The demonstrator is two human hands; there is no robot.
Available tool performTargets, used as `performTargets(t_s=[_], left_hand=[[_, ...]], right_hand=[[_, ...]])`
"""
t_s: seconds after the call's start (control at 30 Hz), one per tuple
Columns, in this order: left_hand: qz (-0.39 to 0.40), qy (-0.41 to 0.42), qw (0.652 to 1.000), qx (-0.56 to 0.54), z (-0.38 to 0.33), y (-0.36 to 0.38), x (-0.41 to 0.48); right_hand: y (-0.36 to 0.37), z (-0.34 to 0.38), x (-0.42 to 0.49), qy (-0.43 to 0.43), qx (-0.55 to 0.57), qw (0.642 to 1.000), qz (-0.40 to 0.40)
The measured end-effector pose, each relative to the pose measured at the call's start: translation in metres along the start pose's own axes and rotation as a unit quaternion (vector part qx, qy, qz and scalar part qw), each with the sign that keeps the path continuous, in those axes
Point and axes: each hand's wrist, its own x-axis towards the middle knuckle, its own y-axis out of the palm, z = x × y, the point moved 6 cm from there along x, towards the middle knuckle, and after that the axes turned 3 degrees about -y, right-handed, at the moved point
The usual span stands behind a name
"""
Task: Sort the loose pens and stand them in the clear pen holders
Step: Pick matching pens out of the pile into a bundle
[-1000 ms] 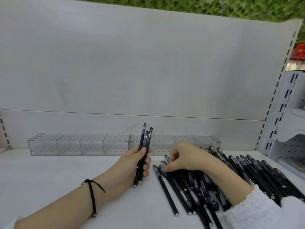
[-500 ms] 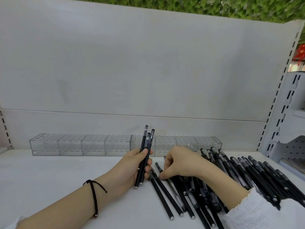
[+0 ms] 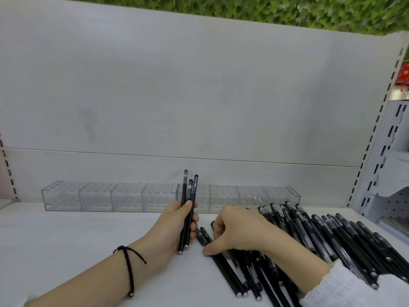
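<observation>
Three pens (image 3: 188, 209) upright — left hand (image 3: 174, 227).

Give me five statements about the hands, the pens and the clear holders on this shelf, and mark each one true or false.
1. The left hand holds a small bunch of black pens upright. True.
2. The clear pen holders are already full of pens. False: no pens stand in them.
3. The right hand rests on the pile of loose pens, fingers on one at its left edge. True.
4. The loose pens lie left of the left hand. False: they lie to its right.
5. A black cord bracelet is on the right wrist. False: it is on the left wrist.
</observation>
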Motion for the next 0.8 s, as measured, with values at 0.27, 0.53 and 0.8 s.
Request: performTargets(t_s=[0.27, 0.53, 0.8], left_hand=[[-0.028, 0.032, 0.999, 0.009, -0.01, -0.005, 0.001], [-0.029, 0.032, 0.999, 0.002, -0.012, -0.007, -0.002], [0.028, 0.0, 0.999, -0.018, -0.007, 0.005, -0.007]], right_hand=[[0.004, -0.002, 0.005, 0.007, 0.016, 0.999, 0.038], [0.004, -0.011, 0.006, -0.002, 0.113, 0.993, 0.015], [-0.022, -0.029, 0.006, 0.006, 0.463, 0.885, -0.046]])
